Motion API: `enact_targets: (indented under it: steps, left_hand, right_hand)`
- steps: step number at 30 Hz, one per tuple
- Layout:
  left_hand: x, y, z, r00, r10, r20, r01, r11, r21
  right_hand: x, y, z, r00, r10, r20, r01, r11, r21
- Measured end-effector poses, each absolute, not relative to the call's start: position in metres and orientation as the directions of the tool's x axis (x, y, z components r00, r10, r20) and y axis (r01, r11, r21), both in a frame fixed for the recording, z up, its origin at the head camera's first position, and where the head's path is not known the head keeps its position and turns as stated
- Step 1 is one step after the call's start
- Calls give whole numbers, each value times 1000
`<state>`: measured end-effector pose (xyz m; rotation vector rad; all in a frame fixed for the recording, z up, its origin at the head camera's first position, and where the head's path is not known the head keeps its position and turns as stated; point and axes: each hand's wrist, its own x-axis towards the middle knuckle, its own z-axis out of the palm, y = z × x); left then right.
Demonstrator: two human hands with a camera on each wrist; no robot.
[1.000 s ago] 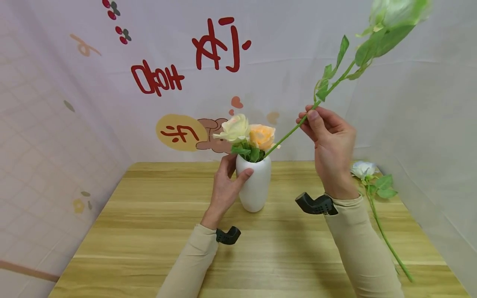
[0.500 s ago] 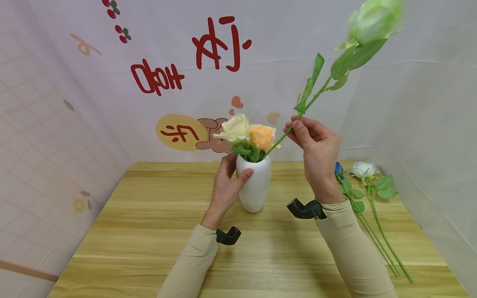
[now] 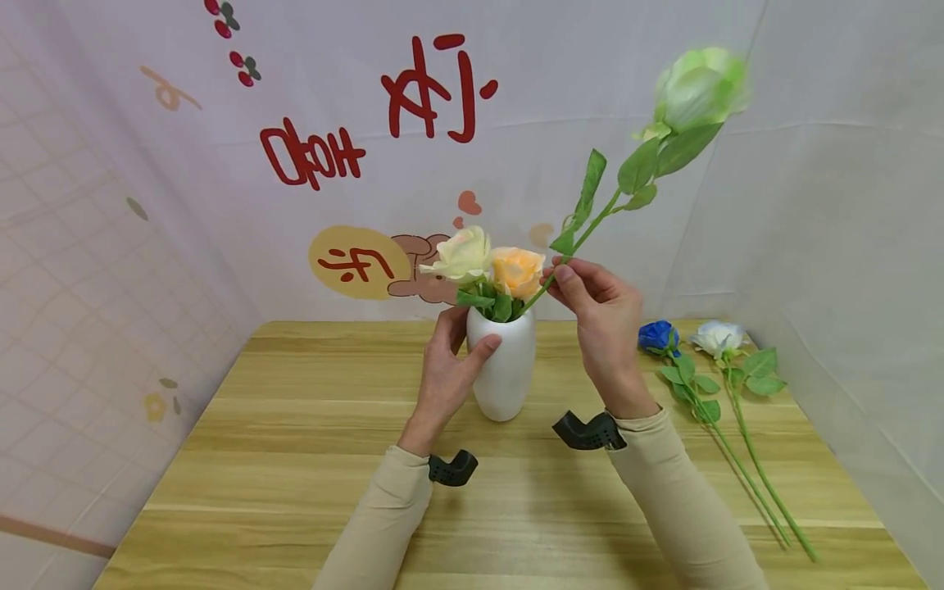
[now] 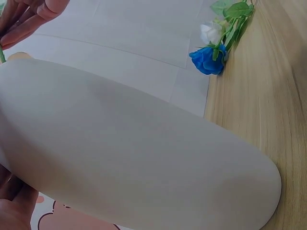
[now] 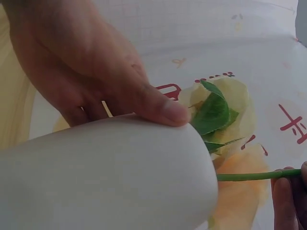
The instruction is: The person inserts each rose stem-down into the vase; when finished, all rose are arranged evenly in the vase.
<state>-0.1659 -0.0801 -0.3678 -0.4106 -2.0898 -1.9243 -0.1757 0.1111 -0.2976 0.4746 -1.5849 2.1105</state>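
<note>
A white vase stands upright on the table, with a cream rose and an orange rose in its mouth. My left hand grips the vase near its rim from the left, the thumb across its front. Between thumb and fingers, my right hand pinches the stem of a pale green-white rose. That stem leans to the upper right and its lower end goes into the vase mouth, beside the orange rose. In the right wrist view the green stem runs from the rim to my right fingertips.
A blue rose and a white rose lie side by side at the right of the wooden table, their stems towards the front. Behind the table hangs a white printed backdrop.
My right hand has come down and left with the green-white rose, so its stem sits deeper in the vase. The blue rose has come into view. My left hand stays put.
</note>
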Motion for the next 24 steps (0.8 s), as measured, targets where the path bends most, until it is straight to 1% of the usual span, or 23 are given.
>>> enact_targets:
  steps: [8, 12, 20, 24]
  left_hand:
    - [-164, -81, -372, -911, 21, 411, 412, 80, 908]
    - [-165, -82, -372, -903, 23, 430, 430, 80, 899]
    - [-165, -83, -372, -901, 27, 432, 433, 99, 896]
    - [-163, -83, -373, -904, 26, 427, 427, 97, 899]
  right_hand:
    - [-175, 102, -308, -845, 131, 518, -534, -179, -826]
    - [-175, 99, -313, -848, 141, 512, -529, -148, -836]
    - [-174, 96, -322, -865, 165, 474, -483, -13, -876]
    - [-174, 96, -329, -860, 167, 481, -480, 48, -876]
